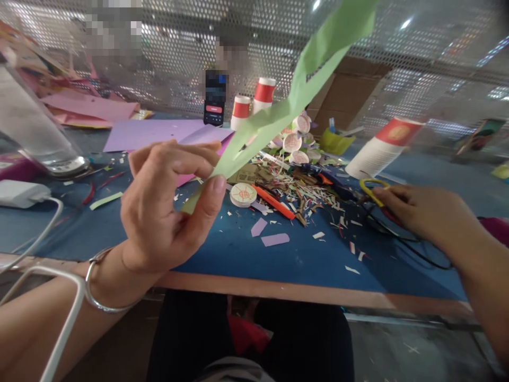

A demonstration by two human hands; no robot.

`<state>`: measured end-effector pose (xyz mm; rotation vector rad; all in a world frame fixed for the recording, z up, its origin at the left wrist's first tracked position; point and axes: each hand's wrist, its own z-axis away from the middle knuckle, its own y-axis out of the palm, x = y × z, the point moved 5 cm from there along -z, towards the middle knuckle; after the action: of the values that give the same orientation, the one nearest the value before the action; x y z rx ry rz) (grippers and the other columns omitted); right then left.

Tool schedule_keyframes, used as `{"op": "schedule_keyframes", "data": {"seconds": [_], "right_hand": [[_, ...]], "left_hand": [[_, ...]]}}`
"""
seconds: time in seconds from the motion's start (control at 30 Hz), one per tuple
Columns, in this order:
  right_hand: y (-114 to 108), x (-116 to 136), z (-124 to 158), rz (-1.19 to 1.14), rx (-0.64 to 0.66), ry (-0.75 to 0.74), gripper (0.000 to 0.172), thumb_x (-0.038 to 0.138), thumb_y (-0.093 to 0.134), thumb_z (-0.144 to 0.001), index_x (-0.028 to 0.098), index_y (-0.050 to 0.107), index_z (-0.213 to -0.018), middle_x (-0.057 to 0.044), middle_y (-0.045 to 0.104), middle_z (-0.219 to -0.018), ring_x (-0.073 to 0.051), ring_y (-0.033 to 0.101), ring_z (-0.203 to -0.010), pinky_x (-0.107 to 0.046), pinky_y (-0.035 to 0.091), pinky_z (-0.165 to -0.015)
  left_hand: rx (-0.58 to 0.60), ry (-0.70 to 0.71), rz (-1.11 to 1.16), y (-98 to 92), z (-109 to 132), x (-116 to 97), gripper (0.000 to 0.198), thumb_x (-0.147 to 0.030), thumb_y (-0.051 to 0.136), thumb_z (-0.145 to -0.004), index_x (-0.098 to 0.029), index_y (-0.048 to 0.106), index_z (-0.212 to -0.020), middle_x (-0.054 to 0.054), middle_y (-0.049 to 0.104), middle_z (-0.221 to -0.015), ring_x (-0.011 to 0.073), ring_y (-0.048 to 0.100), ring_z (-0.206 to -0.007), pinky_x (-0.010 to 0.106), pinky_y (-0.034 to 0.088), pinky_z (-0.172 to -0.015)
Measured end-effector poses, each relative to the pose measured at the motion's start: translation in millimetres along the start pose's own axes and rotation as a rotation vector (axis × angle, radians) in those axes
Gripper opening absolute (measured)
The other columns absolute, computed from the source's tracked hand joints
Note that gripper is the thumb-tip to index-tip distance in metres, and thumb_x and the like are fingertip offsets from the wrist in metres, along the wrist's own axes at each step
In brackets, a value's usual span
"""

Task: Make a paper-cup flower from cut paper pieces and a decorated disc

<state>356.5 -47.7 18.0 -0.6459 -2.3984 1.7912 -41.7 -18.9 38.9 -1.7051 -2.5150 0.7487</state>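
Note:
Raised over the table, my left hand [170, 201] pinches a long strip of green paper [274, 122] between thumb and finger. The strip slants up to the right, with a slit along part of it. At the right, my right hand [421, 212] is closed on the yellow handle of a pair of scissors [371, 188], low over the table; their blades are blurred. Between my hands lie a round stack of printed paper discs [243, 195], an orange cutter [274, 201] and purple paper pieces [275, 240].
Paper scraps [314, 188] are heaped mid-table. Stacked paper cups [384, 146] lean at the right; more cups [264, 93] stand behind. A phone [215, 98] is upright at the back. Purple sheets [155, 132], a clear bottle [35, 116] and a white charger [24, 193] are at the left.

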Motion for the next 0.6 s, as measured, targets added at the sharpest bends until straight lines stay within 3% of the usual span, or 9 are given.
{"op": "schedule_keyframes", "data": {"seconds": [0.1,0.17,0.23,0.43,0.6], "right_hand": [[-12.7,12.6,4.6,0.011,-0.016,0.074,0.040,0.049,0.046,-0.091,0.021,0.071,-0.079,-0.019,0.070,-0.073,-0.029,0.056,-0.061,-0.037,0.030,-0.053],[-22.9,34.4,9.3,-0.039,-0.033,0.018,0.032,0.041,0.048,-0.091,0.018,0.070,-0.084,-0.021,0.072,-0.089,-0.031,0.062,-0.080,-0.039,0.034,-0.061],[-30.7,64.4,12.9,-0.136,-0.016,-0.088,0.024,0.035,0.053,-0.091,0.018,0.070,-0.092,-0.016,0.073,-0.097,-0.028,0.064,-0.089,-0.036,0.041,-0.070],[-37.7,158.4,9.0,-0.378,0.115,-0.396,0.023,0.038,0.053,-0.096,0.021,0.069,-0.094,-0.004,0.073,-0.091,-0.017,0.062,-0.077,-0.027,0.043,-0.070],[-28.7,191.4,-4.9,-0.391,0.196,-0.445,0.015,0.028,0.059,-0.089,0.020,0.071,-0.092,-0.006,0.073,-0.089,-0.019,0.062,-0.076,-0.029,0.040,-0.066]], "left_hand": [[-0.106,0.104,-0.046,-8.7,2.8,2.7,0.011,-0.020,0.065,-0.092,-0.024,0.057,-0.097,0.000,0.074,-0.096,0.0223,0.074,-0.100,0.050,0.048,-0.103],[-0.106,0.157,-0.073,-8.5,2.5,2.1,0.015,-0.015,0.066,-0.090,-0.025,0.056,-0.095,-0.002,0.074,-0.095,0.0220,0.074,-0.099,0.048,0.048,-0.102],[-0.070,0.191,-0.094,-5.7,1.0,0.4,0.014,-0.016,0.065,-0.090,-0.026,0.056,-0.092,-0.003,0.074,-0.092,0.0221,0.074,-0.098,0.046,0.048,-0.098],[-0.008,0.153,-0.181,-2.7,0.8,0.7,0.009,-0.021,0.062,-0.091,-0.027,0.055,-0.091,-0.001,0.072,-0.090,0.0209,0.070,-0.091,0.044,0.049,-0.088],[-0.017,0.099,-0.215,-4.4,3.2,2.4,0.008,-0.025,0.060,-0.092,-0.028,0.053,-0.091,-0.001,0.070,-0.086,0.0212,0.067,-0.082,0.047,0.046,-0.086]]}}
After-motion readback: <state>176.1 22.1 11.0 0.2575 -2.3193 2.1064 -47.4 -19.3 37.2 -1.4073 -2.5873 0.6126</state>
